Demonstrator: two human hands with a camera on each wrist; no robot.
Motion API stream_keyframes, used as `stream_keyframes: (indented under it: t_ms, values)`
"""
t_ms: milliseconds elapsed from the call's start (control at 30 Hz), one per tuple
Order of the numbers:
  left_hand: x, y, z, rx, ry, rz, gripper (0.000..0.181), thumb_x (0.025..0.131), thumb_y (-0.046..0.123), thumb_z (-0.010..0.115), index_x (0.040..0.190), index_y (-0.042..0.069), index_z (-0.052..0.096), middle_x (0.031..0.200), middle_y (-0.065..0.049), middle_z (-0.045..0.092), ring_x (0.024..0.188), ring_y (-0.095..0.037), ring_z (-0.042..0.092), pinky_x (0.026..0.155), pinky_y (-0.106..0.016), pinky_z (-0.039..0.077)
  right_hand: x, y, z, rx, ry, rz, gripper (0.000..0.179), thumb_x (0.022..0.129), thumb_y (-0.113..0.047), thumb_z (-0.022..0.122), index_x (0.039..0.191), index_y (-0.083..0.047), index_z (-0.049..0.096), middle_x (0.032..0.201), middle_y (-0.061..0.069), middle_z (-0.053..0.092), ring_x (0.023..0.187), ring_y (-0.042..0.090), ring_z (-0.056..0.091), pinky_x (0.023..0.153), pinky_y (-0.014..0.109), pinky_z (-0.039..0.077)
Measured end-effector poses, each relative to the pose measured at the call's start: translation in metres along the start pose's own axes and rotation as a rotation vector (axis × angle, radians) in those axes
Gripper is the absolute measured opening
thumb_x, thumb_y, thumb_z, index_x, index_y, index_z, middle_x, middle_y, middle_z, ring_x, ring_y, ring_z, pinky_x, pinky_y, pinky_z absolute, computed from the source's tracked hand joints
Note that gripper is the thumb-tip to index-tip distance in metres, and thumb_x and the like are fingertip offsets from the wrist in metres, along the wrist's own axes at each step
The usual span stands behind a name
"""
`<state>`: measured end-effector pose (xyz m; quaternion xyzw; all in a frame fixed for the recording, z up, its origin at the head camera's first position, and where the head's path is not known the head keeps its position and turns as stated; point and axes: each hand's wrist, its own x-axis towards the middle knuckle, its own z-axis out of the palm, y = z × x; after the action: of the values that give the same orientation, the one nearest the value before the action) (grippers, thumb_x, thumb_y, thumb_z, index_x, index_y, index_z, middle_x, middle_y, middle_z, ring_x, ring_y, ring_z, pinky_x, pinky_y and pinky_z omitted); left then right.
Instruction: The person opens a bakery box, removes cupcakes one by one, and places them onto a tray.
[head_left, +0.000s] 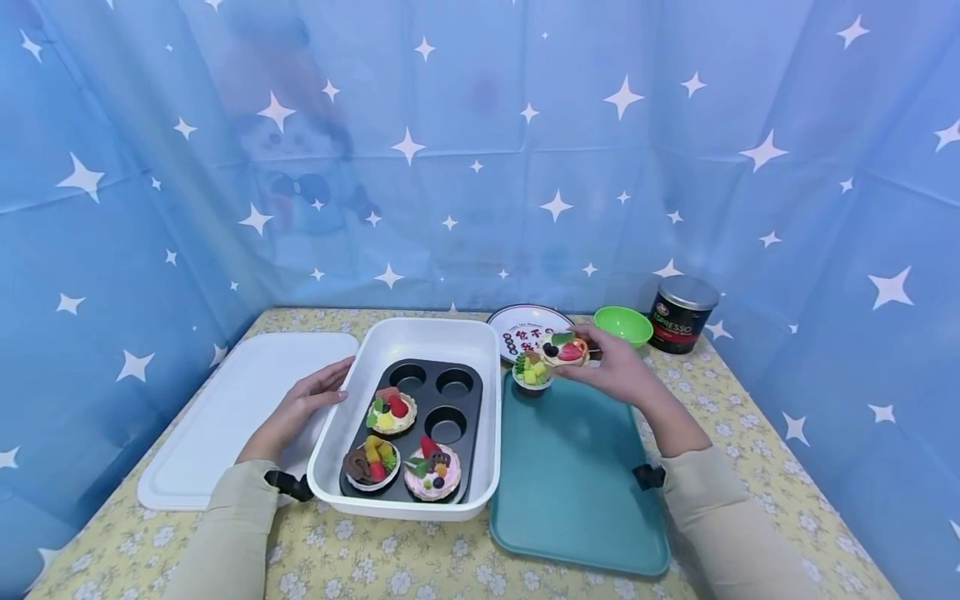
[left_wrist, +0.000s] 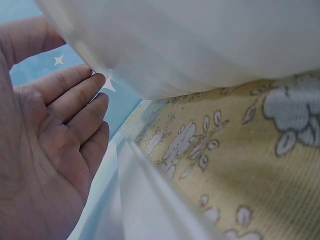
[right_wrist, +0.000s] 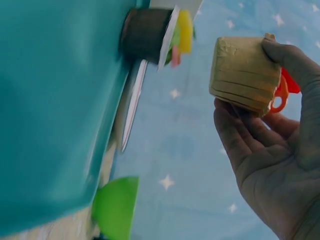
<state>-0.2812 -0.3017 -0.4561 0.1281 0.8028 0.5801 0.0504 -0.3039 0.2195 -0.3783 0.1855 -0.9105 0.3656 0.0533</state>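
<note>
Right wrist: held cupcake [right_wrist: 245, 75] partly hidden.

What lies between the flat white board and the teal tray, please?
The head view shows the white tub there, holding a dark muffin pan with three cupcakes; the left hand is at the tub's left side.

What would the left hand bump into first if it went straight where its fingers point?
The left hand would most likely bump the side of the white tub. Its fingertips look very close, but I can't tell whether they already touch.
</note>
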Motion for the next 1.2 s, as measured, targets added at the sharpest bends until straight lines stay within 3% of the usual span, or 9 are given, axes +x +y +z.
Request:
stream_keyframes:
  t_ms: [200,400,600,767,1200]
  values:
    - [0.001,0.002,0.001,-0.001,0.006,0.0,0.063,0.099,0.022,0.06,0.158,0.021,0.037,0.161,-0.005,0.035,0.15,-0.03,0.028,0.12,-0.058,0.016,-0.004,0.031,-0.009,0.019,0.009,0.029,0.083,0.084,-0.049,0.08,0.149,-0.01,0.048,0.129,0.015,0.062,0.117,0.035,0.06,0.093,0.052,0.052]
    - [0.0,0.003,0.003,0.002,-0.002,-0.004,0.063,0.1,0.023,0.06,0.158,0.021,0.036,0.162,-0.005,0.034,0.15,-0.03,0.027,0.12,-0.057,0.017,-0.008,0.059,-0.012,0.028,-0.019,0.064,0.074,0.085,-0.043,0.081,0.141,-0.002,0.053,0.124,0.016,0.064,0.112,0.035,0.062,0.091,0.052,0.053]
    - [-0.001,0.002,0.004,-0.005,-0.002,-0.002,0.063,0.1,0.023,0.06,0.158,0.02,0.035,0.162,-0.006,0.033,0.15,-0.03,0.027,0.121,-0.056,0.017,-0.011,0.082,-0.01,0.03,-0.05,0.119,0.078,0.086,-0.045,0.08,0.142,0.0,0.051,0.131,0.022,0.06,0.122,0.041,0.056,0.098,0.056,0.048]
    - [-0.002,0.003,0.002,-0.001,0.004,-0.005,0.064,0.1,0.024,0.06,0.158,0.02,0.036,0.162,-0.005,0.033,0.15,-0.03,0.027,0.12,-0.056,0.017,-0.011,0.088,-0.009,0.065,-0.055,0.144,0.08,0.085,-0.046,0.079,0.144,-0.001,0.049,0.137,0.023,0.056,0.128,0.044,0.051,0.102,0.059,0.045]
    - [0.0,-0.001,0.001,-0.007,-0.002,-0.011,0.064,0.099,0.027,0.061,0.158,0.023,0.037,0.162,-0.004,0.034,0.15,-0.032,0.027,0.119,-0.06,0.019,-0.01,0.085,-0.004,0.075,-0.128,0.114,0.078,0.085,-0.038,0.081,0.144,0.001,0.049,0.137,0.025,0.057,0.128,0.044,0.052,0.102,0.058,0.045]
